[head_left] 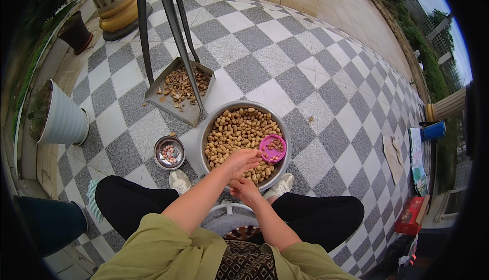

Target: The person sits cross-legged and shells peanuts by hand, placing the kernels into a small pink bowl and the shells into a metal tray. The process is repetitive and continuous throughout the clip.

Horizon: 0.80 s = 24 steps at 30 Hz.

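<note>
A wide metal basin [286, 127] full of unshelled peanuts [240, 129] stands between my feet. On the peanuts at its right side rests a pink plastic bowl [273, 156] with some shelled kernels inside. My left hand [242, 161] reaches across over the peanuts, fingers stretched out to the pink bowl's left rim, and I see no peanut gripped in it. Below it, my right hand [245, 190] hovers over the basin's near rim with fingers curled; whether a peanut or shell is in them is hidden. A small metal bowl [169, 153] with pinkish kernels sits left of the basin.
A long-handled metal dustpan [175, 112] holding peanut shells stands beyond the basin to the left. White [65, 114] and dark [53, 221] plant pots line the left side. A red box [412, 215] and a cloth [393, 158] lie right on the checkered tiles [313, 154].
</note>
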Each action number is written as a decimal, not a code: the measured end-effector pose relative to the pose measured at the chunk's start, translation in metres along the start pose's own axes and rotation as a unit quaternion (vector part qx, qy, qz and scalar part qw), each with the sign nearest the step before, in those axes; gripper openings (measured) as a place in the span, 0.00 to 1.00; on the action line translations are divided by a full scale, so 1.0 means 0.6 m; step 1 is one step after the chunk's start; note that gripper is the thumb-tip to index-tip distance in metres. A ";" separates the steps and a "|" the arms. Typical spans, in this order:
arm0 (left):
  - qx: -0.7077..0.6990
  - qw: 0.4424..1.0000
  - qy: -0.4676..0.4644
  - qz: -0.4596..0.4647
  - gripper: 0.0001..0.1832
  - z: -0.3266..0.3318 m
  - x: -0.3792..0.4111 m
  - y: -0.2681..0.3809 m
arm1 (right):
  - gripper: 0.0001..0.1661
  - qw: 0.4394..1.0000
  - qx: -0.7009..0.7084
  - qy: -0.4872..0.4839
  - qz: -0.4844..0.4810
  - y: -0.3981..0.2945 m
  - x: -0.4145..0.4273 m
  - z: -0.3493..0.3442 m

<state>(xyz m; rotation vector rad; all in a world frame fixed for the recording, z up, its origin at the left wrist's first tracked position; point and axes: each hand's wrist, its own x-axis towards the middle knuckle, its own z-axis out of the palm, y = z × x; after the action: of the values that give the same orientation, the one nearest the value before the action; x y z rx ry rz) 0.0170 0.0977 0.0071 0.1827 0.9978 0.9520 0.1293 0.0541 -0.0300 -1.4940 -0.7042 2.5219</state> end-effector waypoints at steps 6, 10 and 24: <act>0.101 0.994 0.025 -0.012 0.26 0.044 -0.027 0.042 | 0.07 1.000 -0.006 0.008 -0.017 0.001 0.000 -0.002; 0.053 0.992 0.105 0.049 0.22 -0.003 -0.127 0.072 | 0.14 0.999 -0.035 0.008 -0.016 0.010 0.012 0.005; 0.013 0.936 0.174 0.306 0.13 -0.083 -0.349 0.195 | 0.26 0.949 -0.311 -0.031 -0.049 -0.065 0.192 0.181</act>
<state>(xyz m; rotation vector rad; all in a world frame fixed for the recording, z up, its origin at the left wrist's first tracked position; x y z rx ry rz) -0.1319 -0.0027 0.1735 0.3689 1.3124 1.5791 -0.0263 0.0917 -0.0605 -1.4762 -1.6565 2.3910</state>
